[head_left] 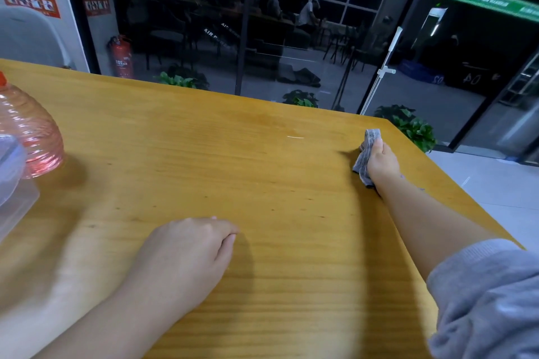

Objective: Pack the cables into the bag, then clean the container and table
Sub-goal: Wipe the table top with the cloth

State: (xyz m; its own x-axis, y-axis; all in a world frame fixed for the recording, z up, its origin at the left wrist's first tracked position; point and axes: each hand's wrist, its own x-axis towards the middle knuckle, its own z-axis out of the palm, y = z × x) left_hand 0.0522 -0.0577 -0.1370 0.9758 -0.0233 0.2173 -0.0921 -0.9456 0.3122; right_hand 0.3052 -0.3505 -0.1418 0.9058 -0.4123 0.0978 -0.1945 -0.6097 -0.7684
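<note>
A grey cloth [368, 154] lies bunched on the wooden table [204, 154] near its far right corner. My right hand [382, 162] grips it with curled fingers and holds it against the tabletop. My left hand [189, 248] rests on the table near the front, fingers loosely curled, holding nothing. A clear plastic container [13, 183] sits at the left edge, only partly in view. No cables or bag are in view.
A large pinkish clear plastic bottle [32, 137] with an orange cap stands at the far left, behind the container. The table's right edge drops to a tiled floor [495, 178]. Glass walls, potted plants [414, 128] and a fire extinguisher [122, 57] lie beyond the far edge.
</note>
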